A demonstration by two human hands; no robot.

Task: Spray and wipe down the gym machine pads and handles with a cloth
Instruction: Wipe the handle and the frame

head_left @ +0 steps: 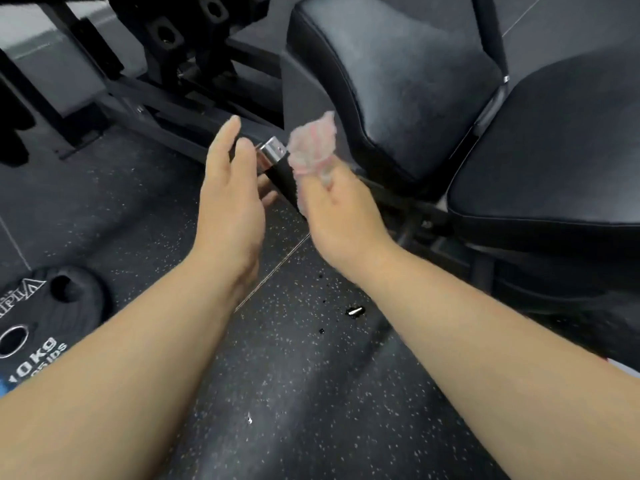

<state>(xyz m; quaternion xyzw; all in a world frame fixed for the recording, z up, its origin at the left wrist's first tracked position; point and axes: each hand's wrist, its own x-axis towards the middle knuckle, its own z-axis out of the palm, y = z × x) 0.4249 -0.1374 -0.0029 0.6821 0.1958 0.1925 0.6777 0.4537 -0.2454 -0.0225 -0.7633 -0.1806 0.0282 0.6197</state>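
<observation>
Head view: crumpled, blurred pale-pink cloth [313,147].

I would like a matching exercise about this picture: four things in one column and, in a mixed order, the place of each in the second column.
Things:
1. cloth
2. handle
3. weight plate
4. pad

Places:
A. lies on the floor, lower left of the view
B. gripped by the right hand
C. between the left hand and the cloth
D. top of the view, beyond both hands

Pairs: 1-B, 2-C, 3-A, 4-D
</observation>
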